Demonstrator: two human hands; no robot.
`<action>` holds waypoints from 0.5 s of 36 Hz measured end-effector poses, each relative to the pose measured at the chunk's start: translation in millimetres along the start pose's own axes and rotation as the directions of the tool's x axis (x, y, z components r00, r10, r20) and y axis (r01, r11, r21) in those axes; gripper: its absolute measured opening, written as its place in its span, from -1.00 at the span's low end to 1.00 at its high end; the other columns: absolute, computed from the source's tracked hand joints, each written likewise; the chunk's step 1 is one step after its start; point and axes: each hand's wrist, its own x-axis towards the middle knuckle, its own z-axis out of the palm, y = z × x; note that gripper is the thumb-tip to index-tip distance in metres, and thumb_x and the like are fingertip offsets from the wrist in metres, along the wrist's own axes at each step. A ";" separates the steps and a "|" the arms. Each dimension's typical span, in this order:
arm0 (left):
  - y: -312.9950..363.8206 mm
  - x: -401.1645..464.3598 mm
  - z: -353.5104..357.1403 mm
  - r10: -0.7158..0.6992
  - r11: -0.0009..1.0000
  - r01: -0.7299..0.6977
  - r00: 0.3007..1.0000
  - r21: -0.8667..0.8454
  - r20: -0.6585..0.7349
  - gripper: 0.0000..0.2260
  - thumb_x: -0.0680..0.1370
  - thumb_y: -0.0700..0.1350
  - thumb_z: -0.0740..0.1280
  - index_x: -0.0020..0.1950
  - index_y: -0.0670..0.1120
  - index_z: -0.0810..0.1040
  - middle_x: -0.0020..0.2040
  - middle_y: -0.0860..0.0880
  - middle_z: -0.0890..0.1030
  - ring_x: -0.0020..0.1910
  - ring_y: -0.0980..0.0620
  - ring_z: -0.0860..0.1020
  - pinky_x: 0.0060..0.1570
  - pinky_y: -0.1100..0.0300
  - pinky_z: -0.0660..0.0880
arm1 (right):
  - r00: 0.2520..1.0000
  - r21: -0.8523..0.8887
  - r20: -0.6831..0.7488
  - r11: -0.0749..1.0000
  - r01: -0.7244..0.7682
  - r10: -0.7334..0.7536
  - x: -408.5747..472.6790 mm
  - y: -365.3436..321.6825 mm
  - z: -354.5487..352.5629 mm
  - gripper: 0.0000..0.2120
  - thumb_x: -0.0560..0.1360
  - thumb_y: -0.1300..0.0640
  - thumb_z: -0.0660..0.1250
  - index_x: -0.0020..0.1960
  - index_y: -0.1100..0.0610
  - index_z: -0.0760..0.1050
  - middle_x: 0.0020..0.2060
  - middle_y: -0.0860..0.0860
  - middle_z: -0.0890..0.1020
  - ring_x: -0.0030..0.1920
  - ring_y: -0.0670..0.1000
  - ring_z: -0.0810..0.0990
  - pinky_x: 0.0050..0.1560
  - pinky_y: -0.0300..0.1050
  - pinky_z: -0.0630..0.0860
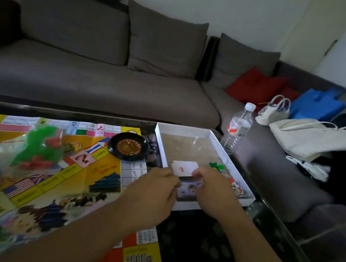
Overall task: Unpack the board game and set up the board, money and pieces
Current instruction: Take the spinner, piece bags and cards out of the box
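Both hands meet over the near end of the white box (215,141). The left hand (154,190) and the right hand (212,189) are close together, each with fingers curled onto a small stack of cards (184,167), pinching it from either side just above the box floor. Under the stack, between the two hands, lies a pale printed sheet (188,188); its detail is too blurred to read. Further right inside the box sit small coloured pieces (235,185) and a green scrap (216,165).

The box rests on the dark bench (196,245), its left wall just beside the unfolded game board (85,176), which covers the left part of the bench. A black roulette wheel (128,146) stands on the board's far right corner, near the box. On the board's left lie clear bags of green and red plastic pieces (38,147).

Past the box's far corner stands an upright water bottle (238,129). Behind the bench runs a grey sofa (98,85) carrying red cushions (256,87), a blue bag (315,106) and white bags (313,139).
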 end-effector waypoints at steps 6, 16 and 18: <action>16.9 20.5 30.1 0.014 0.974 -0.027 0.998 0.227 0.057 -0.76 0.71 0.00 0.17 0.26 0.01 0.57 0.19 0.01 0.55 0.21 -0.01 0.39 0.24 0.09 0.42 | 0.982 -0.083 0.149 0.988 0.134 -0.120 17.9 22.5 11.5 -0.60 0.48 0.20 0.24 0.28 0.04 0.60 0.18 0.06 0.65 0.20 0.12 0.56 0.27 0.09 0.51; 9.4 25.0 45.0 0.028 0.980 -0.026 1.000 0.196 -0.010 -0.70 0.71 0.15 0.16 0.33 0.04 0.53 0.21 0.07 0.54 0.27 0.03 0.36 0.28 0.18 0.36 | 0.978 -0.140 0.189 0.984 0.113 -0.085 27.1 23.3 13.6 -0.69 0.48 0.01 0.16 0.18 -0.02 0.49 0.14 0.00 0.60 0.20 0.11 0.45 0.22 0.08 0.38; 9.7 25.4 45.7 0.014 0.985 -0.009 1.000 0.173 -0.027 -0.72 0.70 0.15 0.20 0.27 0.03 0.54 0.21 0.07 0.54 0.26 0.04 0.37 0.27 0.18 0.37 | 0.979 -0.117 0.182 0.986 0.118 -0.095 29.4 23.4 15.5 -0.79 0.53 0.07 0.23 0.16 0.01 0.46 0.13 0.01 0.56 0.19 0.09 0.41 0.18 0.05 0.30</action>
